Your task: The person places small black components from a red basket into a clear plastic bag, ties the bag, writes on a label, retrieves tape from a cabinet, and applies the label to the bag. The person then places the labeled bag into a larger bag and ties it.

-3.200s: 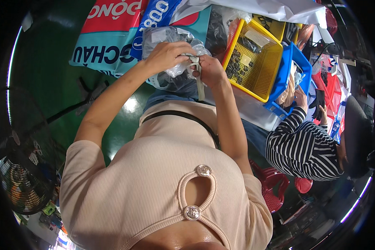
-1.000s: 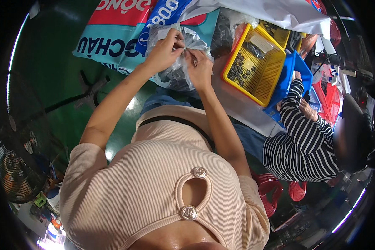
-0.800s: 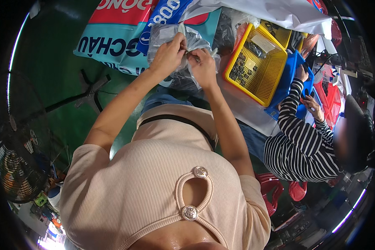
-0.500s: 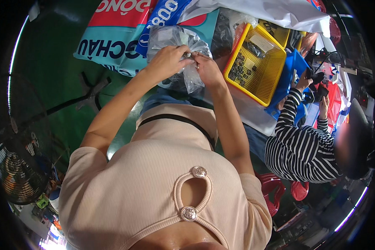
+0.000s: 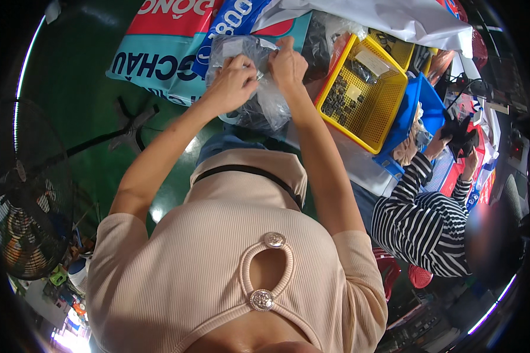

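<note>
A clear plastic bag (image 5: pixel 272 109) lies crumpled at the table's near edge, with a pale label-like piece near its top. My left hand (image 5: pixel 232 85) is closed on the left part of the bag, fingers curled into the film. To the right and a little farther off, my right hand (image 5: pixel 287 66) pinches the bag's upper right edge, knuckles up. The two hands are apart, with film between them. What lies inside the bag is hard to make out.
Right of my hands, a yellow basket (image 5: pixel 387 112) holds small dark parts and a bagged bundle. A blue bin (image 5: pixel 433 103) stands beside it. A co-worker in a striped top (image 5: pixel 421 226) handles something black farther right. A floor fan (image 5: pixel 29 194) stands at left.
My hands were together over the bag and have moved apart. The right hand went up and away, the left slightly left. The co-worker's arms have shifted.
</note>
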`<state>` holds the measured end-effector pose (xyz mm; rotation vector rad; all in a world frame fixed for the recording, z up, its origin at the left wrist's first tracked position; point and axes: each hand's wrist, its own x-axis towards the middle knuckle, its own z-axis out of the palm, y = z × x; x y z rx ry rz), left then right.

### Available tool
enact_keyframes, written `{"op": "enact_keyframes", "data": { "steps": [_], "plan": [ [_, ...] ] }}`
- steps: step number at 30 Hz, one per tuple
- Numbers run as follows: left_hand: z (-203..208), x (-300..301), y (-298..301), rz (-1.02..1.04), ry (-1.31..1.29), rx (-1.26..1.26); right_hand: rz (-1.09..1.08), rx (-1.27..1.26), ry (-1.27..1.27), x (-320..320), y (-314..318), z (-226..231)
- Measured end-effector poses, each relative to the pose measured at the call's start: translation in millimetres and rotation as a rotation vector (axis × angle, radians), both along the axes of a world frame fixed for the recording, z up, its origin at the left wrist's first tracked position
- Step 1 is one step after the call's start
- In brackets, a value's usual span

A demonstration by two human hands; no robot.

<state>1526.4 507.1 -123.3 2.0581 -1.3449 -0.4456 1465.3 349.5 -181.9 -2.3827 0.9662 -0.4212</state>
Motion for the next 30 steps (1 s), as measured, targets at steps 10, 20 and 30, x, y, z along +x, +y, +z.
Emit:
{"op": "enact_keyframes", "data": {
  "steps": [10, 20, 30],
  "plan": [
    [8, 7, 33, 0.057, -0.013, -0.18, 0.145, -0.038, -0.061, 11, -19, 17],
    [7, 7, 30, 0.216, 0.852, -0.002, 0.276, -0.042, -0.023, -34, 64, -2],
    [43, 141, -4, 0.269, 0.674, -0.288, 0.199, -0.198, -0.485, -29, 68, 19]
  ]
}}
